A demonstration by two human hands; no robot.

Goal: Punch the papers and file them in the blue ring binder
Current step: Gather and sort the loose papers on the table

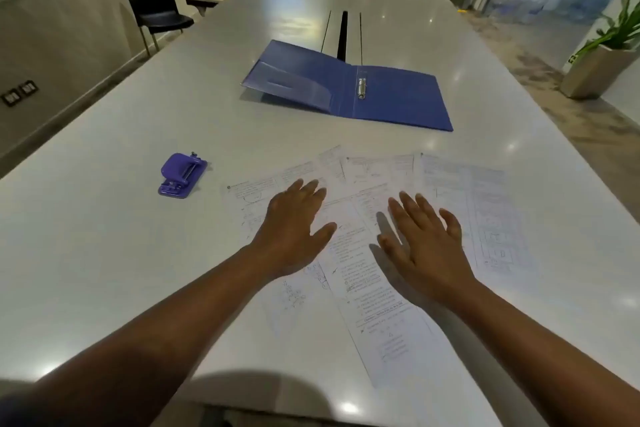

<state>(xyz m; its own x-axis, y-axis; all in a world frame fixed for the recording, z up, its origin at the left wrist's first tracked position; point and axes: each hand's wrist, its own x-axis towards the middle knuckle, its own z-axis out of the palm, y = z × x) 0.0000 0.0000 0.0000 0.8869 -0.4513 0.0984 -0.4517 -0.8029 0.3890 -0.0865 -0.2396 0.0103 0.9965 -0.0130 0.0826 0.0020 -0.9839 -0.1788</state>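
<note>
A long white table (104,218) seen from above, with two bare forearms reaching forward over it. Several printed papers (374,288) lie fanned out and overlapping near the front edge; at least four sheets show, though the exact count cannot be told where they overlap. The left hand (294,229) is flat and relaxed, fingers straight and spread, over the left sheets. The right hand (426,246) is likewise flat with straight, spread fingers over the middle sheets. Neither hand grasps anything; whether the palms actually touch the paper cannot be told.

One blue ring binder (391,104) lies open beyond the papers, well apart from them, toward the table's middle. Its left cover is slightly raised off the table. One metal ring mechanism (362,88) sits at the spine; no sheets are filed on it. One purple hole punch (183,175) sits left of the papers, apart from them.

In the room beyond: one black chair (152,3) at the left, and one potted plant (602,66) at the right.
</note>
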